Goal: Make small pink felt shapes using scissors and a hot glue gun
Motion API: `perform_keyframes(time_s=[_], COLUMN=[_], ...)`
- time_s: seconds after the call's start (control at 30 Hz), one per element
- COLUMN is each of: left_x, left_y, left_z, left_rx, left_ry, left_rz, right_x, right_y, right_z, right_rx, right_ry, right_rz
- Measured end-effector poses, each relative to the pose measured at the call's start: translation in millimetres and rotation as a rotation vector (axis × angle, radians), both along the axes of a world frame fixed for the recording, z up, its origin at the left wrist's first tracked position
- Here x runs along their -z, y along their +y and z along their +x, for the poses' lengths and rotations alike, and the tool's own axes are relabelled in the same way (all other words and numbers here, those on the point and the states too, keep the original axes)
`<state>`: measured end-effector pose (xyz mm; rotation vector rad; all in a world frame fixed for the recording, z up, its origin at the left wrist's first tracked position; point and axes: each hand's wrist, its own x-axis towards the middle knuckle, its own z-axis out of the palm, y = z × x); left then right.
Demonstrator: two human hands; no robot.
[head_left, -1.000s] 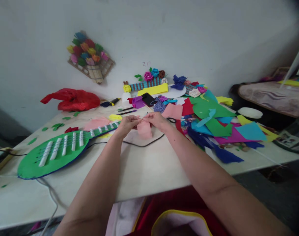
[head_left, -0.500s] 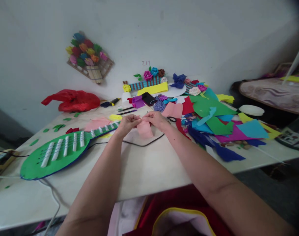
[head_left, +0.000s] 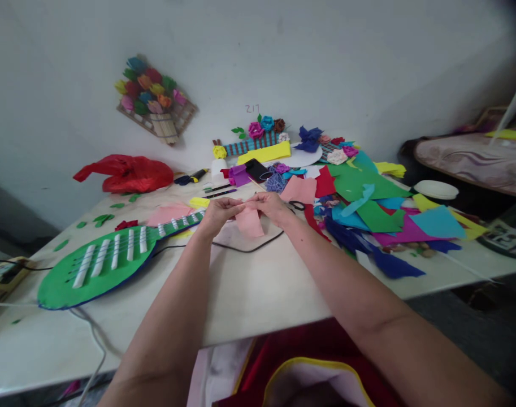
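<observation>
While pinched at its top by the left hand (head_left: 217,216), a pink, roughly rectangular paper piece (head_left: 250,224) is also pinched by the right hand (head_left: 270,207) above the pale worktop (head_left: 261,288). Light, even fingertip pressure is called for.

In mid-frame, the fingers of the left hand (head_left: 217,216) and right hand (head_left: 269,207) hide the upper edge of the pink paper (head_left: 250,222). The left edge cuts off a yellow-framed object (head_left: 7,278); the right edge cuts off a patterned cloth (head_left: 465,159). Marks on the label (head_left: 504,237), far right, are too blurred to read.
</observation>
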<state>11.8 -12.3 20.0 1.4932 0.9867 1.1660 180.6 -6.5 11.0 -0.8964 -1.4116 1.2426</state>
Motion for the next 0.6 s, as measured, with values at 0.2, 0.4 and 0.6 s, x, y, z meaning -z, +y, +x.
perform_keyframes(time_s=[0.2, 0.4, 0.6], left_x=[-2.1, -2.8, -3.0], left_y=[-1.6, -2.0, -1.6], left_z=[0.0, -0.9, -1.1], left_rx=[0.021, 0.022, 0.044], left_ry=[0.009, 0.019, 0.013], left_rz=[0.005, 0.023, 0.024], right_x=[0.2, 1.4, 0.9], right_y=[0.8, 2.0, 2.1], right_z=[0.9, 1.9, 3.0], right_rx=[-0.024, -0.054, -0.077], right_ry=[0.053, 0.101, 0.111], right_rz=[-0.041, -0.06, -0.057])
